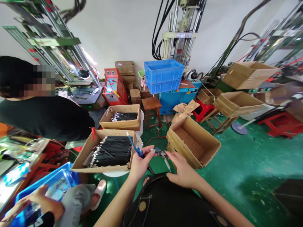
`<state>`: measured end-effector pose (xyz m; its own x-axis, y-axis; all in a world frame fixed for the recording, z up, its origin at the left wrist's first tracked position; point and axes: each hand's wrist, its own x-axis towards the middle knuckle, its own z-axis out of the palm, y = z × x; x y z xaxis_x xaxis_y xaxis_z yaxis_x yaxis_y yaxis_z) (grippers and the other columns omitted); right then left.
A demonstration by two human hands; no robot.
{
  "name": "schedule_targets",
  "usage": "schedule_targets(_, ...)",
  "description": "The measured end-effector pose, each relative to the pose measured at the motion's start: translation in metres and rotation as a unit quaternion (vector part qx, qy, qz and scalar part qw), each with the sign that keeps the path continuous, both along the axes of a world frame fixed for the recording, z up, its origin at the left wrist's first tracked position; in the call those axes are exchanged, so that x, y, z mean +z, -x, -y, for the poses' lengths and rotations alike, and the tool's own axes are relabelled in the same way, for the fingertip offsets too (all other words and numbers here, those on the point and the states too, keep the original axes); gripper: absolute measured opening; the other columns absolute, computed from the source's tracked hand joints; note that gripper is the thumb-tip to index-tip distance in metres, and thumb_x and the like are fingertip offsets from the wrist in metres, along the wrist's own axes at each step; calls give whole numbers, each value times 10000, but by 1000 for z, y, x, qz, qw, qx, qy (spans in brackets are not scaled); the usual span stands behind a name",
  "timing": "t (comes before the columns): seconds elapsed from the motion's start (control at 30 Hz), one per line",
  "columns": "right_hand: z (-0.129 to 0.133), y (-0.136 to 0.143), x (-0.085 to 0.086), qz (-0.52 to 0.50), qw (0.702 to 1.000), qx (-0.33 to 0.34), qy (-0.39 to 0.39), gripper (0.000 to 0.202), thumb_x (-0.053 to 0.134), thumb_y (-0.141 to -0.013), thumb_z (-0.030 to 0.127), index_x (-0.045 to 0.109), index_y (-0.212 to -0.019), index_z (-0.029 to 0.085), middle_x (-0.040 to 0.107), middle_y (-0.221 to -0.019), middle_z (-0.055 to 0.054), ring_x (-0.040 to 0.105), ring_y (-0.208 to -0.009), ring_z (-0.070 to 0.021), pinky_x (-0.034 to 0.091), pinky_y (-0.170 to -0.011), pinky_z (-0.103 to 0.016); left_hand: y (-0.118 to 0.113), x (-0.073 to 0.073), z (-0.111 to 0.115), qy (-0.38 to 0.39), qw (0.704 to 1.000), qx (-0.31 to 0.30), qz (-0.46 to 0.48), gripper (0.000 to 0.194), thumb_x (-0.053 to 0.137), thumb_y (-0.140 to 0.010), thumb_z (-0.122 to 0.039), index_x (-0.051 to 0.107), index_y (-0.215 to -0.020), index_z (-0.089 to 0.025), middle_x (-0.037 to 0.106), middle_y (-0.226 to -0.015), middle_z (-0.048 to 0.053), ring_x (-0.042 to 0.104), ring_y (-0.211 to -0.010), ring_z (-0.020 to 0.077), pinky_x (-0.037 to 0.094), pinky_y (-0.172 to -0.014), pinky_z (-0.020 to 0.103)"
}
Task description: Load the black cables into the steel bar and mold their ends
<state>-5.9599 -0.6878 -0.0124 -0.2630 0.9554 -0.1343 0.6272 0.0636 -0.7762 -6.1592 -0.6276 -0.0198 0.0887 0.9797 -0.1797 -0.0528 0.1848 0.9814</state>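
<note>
My left hand (141, 164) is closed round a blue cable (133, 142), whose pale tip points up and to the left. Small blue and whitish parts (159, 152) show between my two hands, too small to make out fully. My right hand (181, 170) is beside these parts with its fingers apart, near a pale grey piece (167, 163) that hangs down; whether it grips anything is unclear. Left of my hands, a cardboard box (80, 157) holds many black cables (112, 151) with silvery ends.
Another box (123, 126) of cables stands behind. To the right is an open cardboard box (213, 148). A wooden stool (151, 104), blue crates (163, 75) and machines stand ahead. Two people are at left, one reaching into a blue bin (47, 179).
</note>
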Motion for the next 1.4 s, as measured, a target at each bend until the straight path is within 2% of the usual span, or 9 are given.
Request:
schedule_targets(0.07,6,-13,4,68,997,11,24,785,590,-638,225,436,-1404,150,493,-1253,-137,449,-1177,-300,322,-1063,-473,1,-3,-2,-16,1000,17,-20,388,757,-692,-397,721,-964,-123,741,-808,90,689,-745,198,538,-737,304)
schedule_targets(0.13,11,-23,8,85,996,1,31,765,581,-650,218,446,-1401,159,500,-1247,-135,457,-1174,-296,332,-1058,-465,3,-8,-4,-54,997,35,-53,343,745,-695,-394,743,-921,-137,738,-843,90,689,-810,214,536,-798,332)
schedule_targets(0.23,11,-22,13,30,1000,-8,7,736,525,-701,186,399,-1426,151,494,-1260,-131,465,-1188,-252,341,-1068,-409,5,-12,-6,-119,985,41,-116,264,737,-686,-372,768,-833,-154,727,-890,91,672,-814,209,541,-758,310)
schedule_targets(0.37,4,2,14,-21,999,5,-31,747,510,-711,173,363,-1441,119,486,-1239,-129,465,-1176,-226,346,-1068,-365,-1,-8,-4,-101,987,15,-126,294,701,-721,-361,758,-902,-136,726,-733,72,670,-654,188,556,-650,299)
schedule_targets(0.47,2,13,11,10,999,-12,-39,765,544,-694,207,374,-1434,106,475,-1224,-136,447,-1160,-249,349,-1052,-390,-6,-2,-2,-96,987,11,-127,299,696,-717,-340,752,-927,-134,742,-752,74,694,-698,201,571,-698,309)
schedule_targets(0.63,4,11,9,63,996,-26,-53,787,576,-676,246,377,-1433,157,456,-1228,-121,417,-1146,-263,338,-1019,-417,-11,4,1,-114,984,16,-134,193,702,-680,-300,749,-788,-147,753,-827,85,707,-766,212,577,-752,317)
schedule_targets(0.77,4,9,11,77,996,-14,-53,796,584,-681,271,360,-1437,166,445,-1230,-121,403,-1148,-266,323,-1008,-419,-14,3,1,-124,984,26,-122,130,718,-662,-279,712,-696,-153,746,-796,80,705,-744,208,579,-712,308)
schedule_targets(1.03,4,7,15,111,993,1,-49,820,576,-680,312,332,-1448,160,434,-1252,-138,384,-1162,-288,307,-1006,-447,-13,1,1,-133,983,11,-129,102,718,-663,-260,689,-642,-164,741,-804,85,704,-753,210,573,-715,311)
schedule_targets(1.4,7,7,16,176,983,20,-54,763,540,-722,301,349,-1429,87,477,-1202,-175,423,-1111,-308,361,-959,-470,-11,-1,-2,-176,973,-38,-145,104,710,-679,-233,671,-598,-180,744,-783,73,704,-749,202,566,-702,295)
